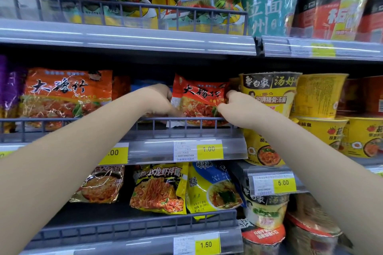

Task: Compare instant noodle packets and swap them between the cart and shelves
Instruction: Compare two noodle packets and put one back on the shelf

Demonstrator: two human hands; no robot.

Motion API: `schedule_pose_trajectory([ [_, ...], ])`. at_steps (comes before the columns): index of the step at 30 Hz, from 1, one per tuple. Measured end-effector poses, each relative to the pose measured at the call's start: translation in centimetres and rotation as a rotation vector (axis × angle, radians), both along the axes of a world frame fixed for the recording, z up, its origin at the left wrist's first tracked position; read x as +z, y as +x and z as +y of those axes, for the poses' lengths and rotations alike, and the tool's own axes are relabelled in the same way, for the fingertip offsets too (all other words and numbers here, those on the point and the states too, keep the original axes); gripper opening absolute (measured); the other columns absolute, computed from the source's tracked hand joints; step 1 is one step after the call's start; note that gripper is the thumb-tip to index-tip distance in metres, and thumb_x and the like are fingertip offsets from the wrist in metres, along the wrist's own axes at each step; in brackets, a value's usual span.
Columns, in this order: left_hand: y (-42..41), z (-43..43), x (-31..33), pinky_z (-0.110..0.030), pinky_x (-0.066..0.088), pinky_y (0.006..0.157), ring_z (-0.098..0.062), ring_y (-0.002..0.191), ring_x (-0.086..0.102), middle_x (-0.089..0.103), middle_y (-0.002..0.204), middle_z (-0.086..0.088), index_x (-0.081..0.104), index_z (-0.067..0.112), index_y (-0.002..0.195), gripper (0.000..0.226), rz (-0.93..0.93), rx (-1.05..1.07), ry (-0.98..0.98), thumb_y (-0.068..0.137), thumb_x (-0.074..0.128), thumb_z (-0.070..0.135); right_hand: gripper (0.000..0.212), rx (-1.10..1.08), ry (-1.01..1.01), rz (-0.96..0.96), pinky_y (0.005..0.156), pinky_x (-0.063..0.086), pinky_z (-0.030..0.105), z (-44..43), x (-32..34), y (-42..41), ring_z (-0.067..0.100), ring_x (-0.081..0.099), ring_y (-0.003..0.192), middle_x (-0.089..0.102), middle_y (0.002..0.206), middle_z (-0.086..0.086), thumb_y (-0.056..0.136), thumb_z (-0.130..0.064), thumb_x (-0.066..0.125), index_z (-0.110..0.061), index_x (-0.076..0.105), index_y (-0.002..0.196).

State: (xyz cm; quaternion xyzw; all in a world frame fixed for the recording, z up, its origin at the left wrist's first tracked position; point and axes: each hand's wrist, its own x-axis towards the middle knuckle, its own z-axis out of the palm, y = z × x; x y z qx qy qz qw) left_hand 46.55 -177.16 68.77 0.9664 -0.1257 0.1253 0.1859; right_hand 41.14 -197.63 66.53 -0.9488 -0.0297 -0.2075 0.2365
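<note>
Both hands are up at the middle shelf (83, 125), one on each side of a single red noodle packet (200, 97). The packet stands upright with its printed face toward the camera, and its lower edge sits behind the shelf's wire front rail (153, 119).

The left hand (158, 99) takes the packet's left edge. Its fingers curl round behind that edge and the thumb reaches low across the bottom left corner, so this grip is clamped on the packet. The right hand (236, 107) takes the right edge, with the thumb on the front and the fingertips bunched at the upper right corner. This grip too is closed on the packet, which spans the gap between the two grips. Whether its base rests on the shelf or is lifted just clear cannot be told.

Just to the packet's right, close behind the right hand, stands a yellow noodle cup (269, 93). Further left on the same shelf is a larger orange packet (66, 97) bearing the same characters. A yellow price tag (209, 149) reading 1.00 hangs on the shelf lip directly below the held packet.

On the shelf beneath lie more packets — a black-and-yellow packet (159, 188) and a blue-and-yellow packet (211, 188) side by side.
</note>
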Motion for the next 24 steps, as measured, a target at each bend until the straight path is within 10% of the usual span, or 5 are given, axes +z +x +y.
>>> schedule_pose_trajectory([
  [8,0.2,0.1,0.1,-0.032,0.053,0.072,-0.02,0.082,0.067,0.077,0.095,-0.007,0.074,0.006,0.107,0.05,0.019,0.028,0.075,0.082,0.082,0.049,0.027,0.009,-0.016,-0.047,0.057,0.046,0.028,-0.2,-0.5,-0.9,0.021,0.063,0.082,0.066,0.111,0.007,0.105,-0.028,0.044,-0.013,0.051,0.127],
  [16,-3.5,1.8,0.1,-0.034,0.054,0.086,-0.015,0.098,0.066,0.071,0.118,-0.001,0.057,0.015,0.129,0.07,-0.238,-0.007,-0.162,0.077,0.081,0.056,0.054,0.206,0.045,-0.25,0.109,0.045,0.03,-0.3,-1.2,-3.0,0.013,0.057,0.132,0.054,0.151,-0.003,0.106,-0.031,0.05,-0.023,0.037,0.157],
  [20,-7.2,4.2,-1.5,-0.022,0.054,0.085,-0.001,0.097,0.067,0.068,0.107,0.012,0.059,0.027,0.118,0.051,-0.39,-0.108,-0.358,0.08,0.078,0.055,0.044,0.377,0.188,-0.279,0.094,0.041,0.008,1.5,-1.1,-3.9,-0.006,0.058,0.12,0.062,0.136,-0.02,0.103,-0.035,0.058,-0.031,0.052,0.146],
  [24,-11.9,7.9,-4.3,-0.025,0.055,0.095,0.0,0.103,0.068,0.07,0.11,0.011,0.062,0.028,0.115,0.04,-0.478,-0.14,-0.546,0.083,0.079,0.044,0.026,0.567,0.401,-0.385,0.09,0.051,0.015,4.8,-1.7,-5.2,-0.01,0.068,0.103,0.074,0.11,-0.022,0.094,-0.036,0.07,-0.037,0.068,0.12],
])
